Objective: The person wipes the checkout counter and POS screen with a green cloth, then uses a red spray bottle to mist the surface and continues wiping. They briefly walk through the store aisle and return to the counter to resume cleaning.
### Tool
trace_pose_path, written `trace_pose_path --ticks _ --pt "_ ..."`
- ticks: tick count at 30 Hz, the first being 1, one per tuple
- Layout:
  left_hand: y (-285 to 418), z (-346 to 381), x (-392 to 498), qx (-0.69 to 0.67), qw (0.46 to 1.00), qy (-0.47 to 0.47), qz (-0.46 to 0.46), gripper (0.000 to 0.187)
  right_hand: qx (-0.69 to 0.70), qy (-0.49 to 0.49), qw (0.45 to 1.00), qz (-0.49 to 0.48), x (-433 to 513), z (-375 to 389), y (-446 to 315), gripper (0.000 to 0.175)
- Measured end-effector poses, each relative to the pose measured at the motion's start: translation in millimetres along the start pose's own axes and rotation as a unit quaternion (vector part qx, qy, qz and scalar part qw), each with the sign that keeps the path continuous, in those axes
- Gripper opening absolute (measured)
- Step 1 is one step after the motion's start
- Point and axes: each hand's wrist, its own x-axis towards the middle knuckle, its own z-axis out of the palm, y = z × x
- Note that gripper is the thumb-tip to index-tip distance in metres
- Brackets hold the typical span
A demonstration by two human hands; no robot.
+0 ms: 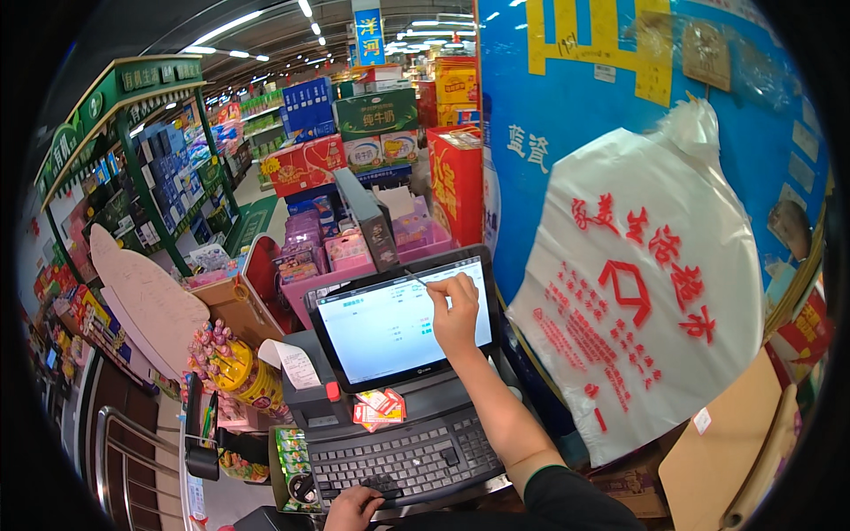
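My right hand (455, 312) is raised in front of the lit touchscreen monitor (372, 352). Between its thumb and fingers is a thin pen-like stick (416, 277), its tip near the top of the screen. Low in the picture, my left hand (353, 510) rests at the front left edge of the black keyboard (398, 458), partly cut off by the frame. Whether it grips anything is not clear. Several red and white cards (380, 407) lie between monitor and keyboard. Left of the monitor, a printed receipt (297, 365) curls from a black receipt printer (319, 391).
A yellow tub of lollipops (242, 372) and a box of green packets (292, 458) stand to the left. White plastic bags with red print (637, 279) hang on the right against a blue panel (518, 66). Behind the monitor is a pink bin (339, 282) of packaged goods.
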Motion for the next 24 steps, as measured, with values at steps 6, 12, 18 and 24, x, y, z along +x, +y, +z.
trace_pose_path --ticks 6,12,18,24 --pt "-14 -1 -13 -0.033 0.999 0.029 -0.022 0.009 -0.046 0.001 0.998 -0.031 -1 17 -3 0.009" --pt "-19 -6 -18 -0.043 0.998 0.031 -0.018 0.01 -0.034 -0.016 0.998 -0.046 2 19 -5 0.008" --pt "-15 -11 -17 -0.041 0.999 0.018 -0.021 0.009 -0.004 -0.043 0.999 0.014 6 15 -9 0.01" --pt "-15 -13 -19 -0.04 0.999 0.016 -0.031 0.009 0.0 -0.061 0.997 0.038 10 15 -12 0.009"
